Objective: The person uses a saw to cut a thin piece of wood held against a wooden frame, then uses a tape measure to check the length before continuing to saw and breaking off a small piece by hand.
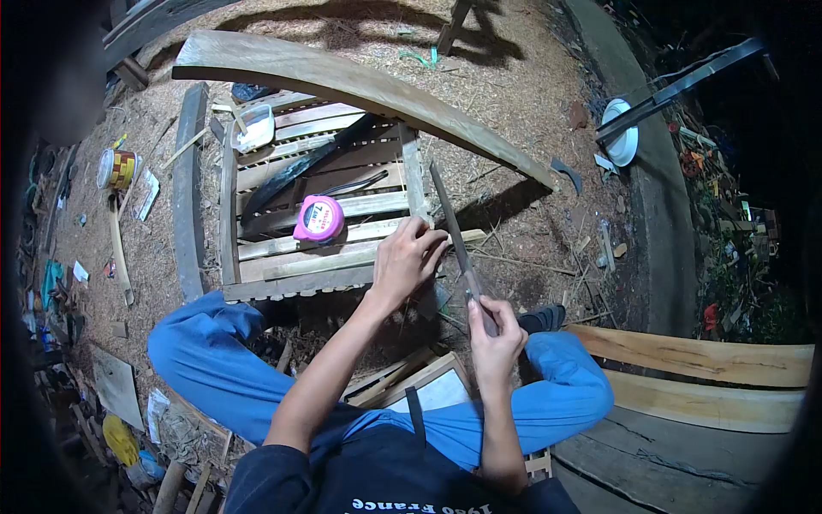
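Observation:
My right hand [497, 338] is closed around the handle of a long knife [454, 218], its blade pointing up and away from me. Close beside the blade, my left hand [407, 261] pinches a thin pale wooden strip [474, 236] at the near right corner of a low slatted wooden stand [415, 171]. Part of the strip is hidden by my fingers and the blade. On the slats lie a pink tape measure [318, 219], a dark sheath-like piece [300, 170] and a narrow dark tool [355, 186].
A long curved plank [360, 86] leans across the stand's far side. A plastic tub [255, 128] is at its far left corner. Pale boards [693, 355] lie at my right. A round yellow-and-red container [118, 169] stands on the littered ground at the left.

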Demonstrator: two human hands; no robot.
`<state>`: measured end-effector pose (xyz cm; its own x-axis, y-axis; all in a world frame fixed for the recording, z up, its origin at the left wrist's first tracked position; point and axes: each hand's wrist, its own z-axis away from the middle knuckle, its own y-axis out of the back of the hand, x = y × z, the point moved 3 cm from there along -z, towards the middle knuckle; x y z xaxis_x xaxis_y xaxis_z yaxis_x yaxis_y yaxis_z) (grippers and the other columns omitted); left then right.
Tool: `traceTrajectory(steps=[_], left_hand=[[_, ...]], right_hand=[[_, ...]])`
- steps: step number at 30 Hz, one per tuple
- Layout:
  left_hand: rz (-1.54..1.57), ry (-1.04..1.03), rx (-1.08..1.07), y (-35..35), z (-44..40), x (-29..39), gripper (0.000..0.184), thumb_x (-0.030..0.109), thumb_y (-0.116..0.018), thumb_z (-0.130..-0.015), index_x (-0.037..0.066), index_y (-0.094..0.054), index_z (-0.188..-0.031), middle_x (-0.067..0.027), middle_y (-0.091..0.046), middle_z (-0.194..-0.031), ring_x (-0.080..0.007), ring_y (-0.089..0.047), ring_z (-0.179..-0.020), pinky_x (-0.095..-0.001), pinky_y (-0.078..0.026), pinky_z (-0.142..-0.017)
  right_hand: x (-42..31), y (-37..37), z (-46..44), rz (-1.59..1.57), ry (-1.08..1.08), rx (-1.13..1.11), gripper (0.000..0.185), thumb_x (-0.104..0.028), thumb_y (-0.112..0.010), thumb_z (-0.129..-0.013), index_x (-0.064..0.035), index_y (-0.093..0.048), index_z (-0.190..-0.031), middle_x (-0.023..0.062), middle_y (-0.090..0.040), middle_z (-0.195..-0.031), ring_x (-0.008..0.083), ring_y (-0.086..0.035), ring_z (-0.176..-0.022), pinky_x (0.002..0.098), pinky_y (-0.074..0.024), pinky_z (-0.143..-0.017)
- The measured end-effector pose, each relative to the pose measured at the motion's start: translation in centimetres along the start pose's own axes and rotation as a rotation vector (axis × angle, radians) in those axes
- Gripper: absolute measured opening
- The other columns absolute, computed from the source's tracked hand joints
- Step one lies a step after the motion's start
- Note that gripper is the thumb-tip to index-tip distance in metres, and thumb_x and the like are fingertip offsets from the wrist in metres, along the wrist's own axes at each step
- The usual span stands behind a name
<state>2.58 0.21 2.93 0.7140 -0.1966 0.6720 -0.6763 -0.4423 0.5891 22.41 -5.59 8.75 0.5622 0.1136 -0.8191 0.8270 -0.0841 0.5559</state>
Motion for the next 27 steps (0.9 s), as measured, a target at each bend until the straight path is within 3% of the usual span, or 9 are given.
traceTrajectory(steps=[1, 2, 3, 5, 11, 13, 17, 27], left_hand=[[0.001, 0.001, 0.008, 0.0, 0.0, 0.0, 0.017, 0.022, -0.081, -0.091, 0.012, -0.080, -0.105, -0.0085, -0.065, -0.094, -0.0284, -0.068, -0.087, -0.0414, -0.056, -0.071], [-0.007, 0.002, 0.005, 0.0, 0.0, 0.1, 0.017, 0.022, -0.081, -0.091, 0.013, -0.081, -0.105, -0.0083, -0.065, -0.094, -0.0282, -0.068, -0.087, -0.0414, -0.057, -0.071], [-0.015, 0.005, 0.001, -0.1, -0.1, 0.1, 0.017, 0.022, -0.082, -0.091, 0.013, -0.081, -0.106, -0.0081, -0.065, -0.094, -0.0280, -0.068, -0.087, -0.0413, -0.057, -0.071], [-0.027, -0.004, -0.010, -0.3, 0.1, 0.1, 0.018, 0.021, -0.082, -0.090, 0.014, -0.081, -0.107, -0.0078, -0.065, -0.095, -0.0276, -0.068, -0.087, -0.0408, -0.057, -0.071], [-0.024, -0.004, -0.015, -0.1, 0.0, 0.0, 0.018, 0.021, -0.081, -0.090, 0.014, -0.082, -0.107, -0.0082, -0.064, -0.095, -0.0277, -0.068, -0.088, -0.0419, -0.057, -0.073], [-0.011, 0.008, -0.011, -0.1, -0.2, 0.0, 0.018, 0.020, -0.081, -0.090, 0.013, -0.082, -0.107, -0.0082, -0.064, -0.094, -0.0278, -0.067, -0.088, -0.0421, -0.056, -0.073], [-0.017, 0.007, -0.017, -0.4, 0.2, 0.0, 0.018, 0.021, -0.081, -0.090, 0.013, -0.082, -0.106, -0.0093, -0.064, -0.095, -0.0284, -0.067, -0.089, -0.0420, -0.057, -0.074], [-0.010, -0.010, 0.025, -0.4, 0.2, -0.2, 0.014, 0.018, -0.083, -0.089, 0.011, -0.082, -0.101, -0.0092, -0.066, -0.094, -0.0284, -0.068, -0.086, -0.0422, -0.057, -0.070]], right_hand=[[0.2, 0.3, 0.3, 0.027, 0.001, -0.005, 0.017, -0.005, -0.080, -0.095, 0.0064, -0.073, -0.104, 0.0151, -0.080, -0.098, 0.0160, -0.076, -0.094, 0.0323, -0.0600, -0.085], [0.2, 0.6, 0.7, 0.015, -0.005, 0.009, 0.017, -0.009, -0.080, -0.094, 0.0023, -0.074, -0.105, 0.0196, -0.080, -0.100, 0.0316, -0.080, -0.094, 0.0395, -0.0609, -0.084], [0.2, 0.5, 0.5, 0.019, 0.000, 0.008, 0.017, -0.009, -0.080, -0.094, 0.0023, -0.074, -0.105, 0.0196, -0.080, -0.100, 0.0316, -0.080, -0.094, 0.0395, -0.0609, -0.084], [0.3, 0.3, 1.1, 0.078, 0.023, 0.022, 0.016, -0.005, -0.080, -0.095, 0.0062, -0.073, -0.104, 0.0147, -0.080, -0.098, 0.0165, -0.076, -0.093, 0.0318, -0.0596, -0.084], [0.0, 0.3, 0.7, 0.020, 0.031, -0.005, 0.015, -0.004, -0.080, -0.095, 0.0058, -0.073, -0.104, 0.0131, -0.080, -0.096, 0.0121, -0.073, -0.090, 0.0307, -0.0591, -0.081], [0.4, 1.0, 1.5, 0.007, 0.015, 0.019, 0.015, -0.008, -0.080, -0.094, 0.0015, -0.074, -0.104, 0.0201, -0.080, -0.099, 0.0320, -0.080, -0.091, 0.0399, -0.0609, -0.079], [0.5, -0.1, -0.1, 0.047, 0.002, -0.005, 0.015, -0.006, -0.080, -0.093, 0.0024, -0.074, -0.105, 0.0198, -0.080, -0.099, 0.0297, -0.080, -0.091, 0.0393, -0.0611, -0.081], [0.0, -0.1, 0.0, 0.056, -0.009, 0.018, 0.014, -0.008, -0.079, -0.094, 0.0003, -0.075, -0.104, 0.0196, -0.079, -0.099, 0.0337, -0.080, -0.093, 0.0406, -0.0612, -0.082]])
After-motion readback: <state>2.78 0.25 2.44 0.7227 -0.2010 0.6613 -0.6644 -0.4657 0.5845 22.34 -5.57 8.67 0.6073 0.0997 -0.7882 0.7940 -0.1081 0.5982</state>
